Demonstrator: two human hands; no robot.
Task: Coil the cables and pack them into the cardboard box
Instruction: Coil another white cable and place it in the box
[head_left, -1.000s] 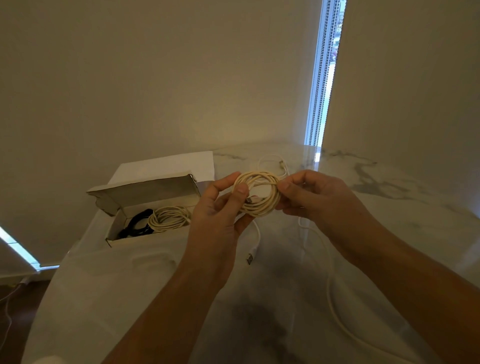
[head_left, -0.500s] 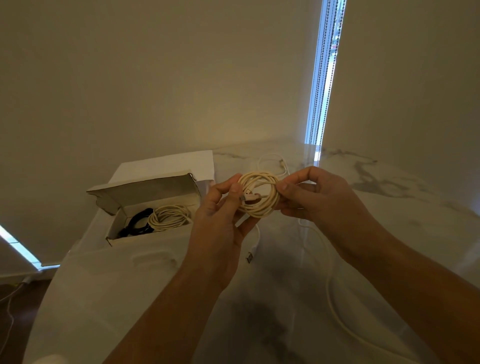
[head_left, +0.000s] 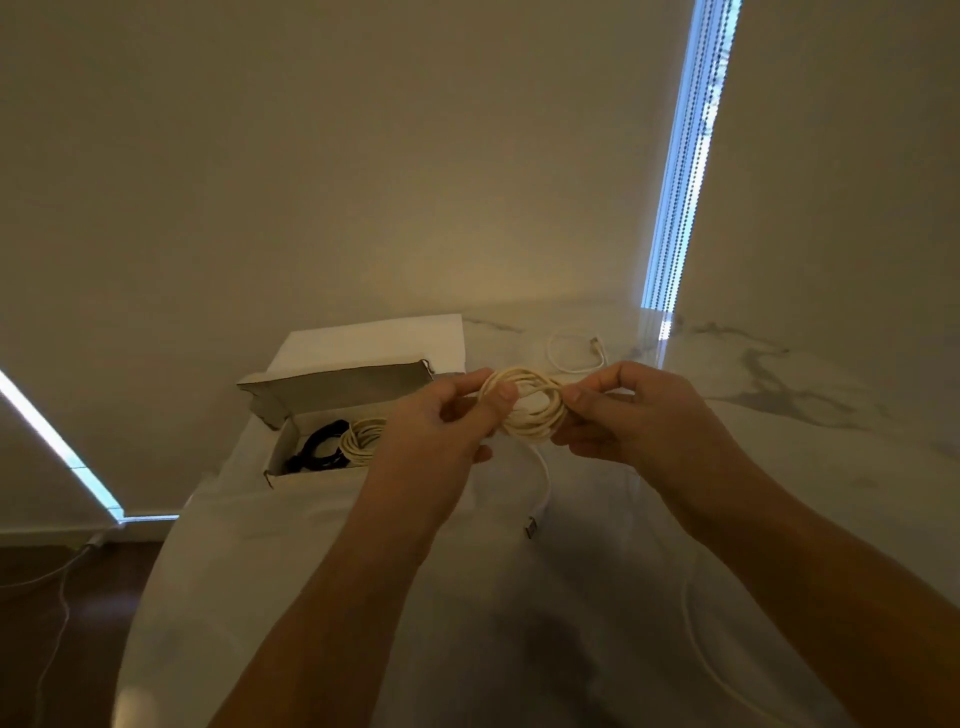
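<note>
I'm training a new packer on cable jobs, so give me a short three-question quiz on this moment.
1. True or false: the cardboard box already holds a black coil and a cream coil.
2. What grips the cream cable coil? A) left hand only B) right hand only C) both hands
3. What hangs below the held coil?

Key
1. True.
2. C: each hand pinches one side of it.
3. A white cable tail ending in a connector; whether it belongs to that coil cannot be told.
</note>
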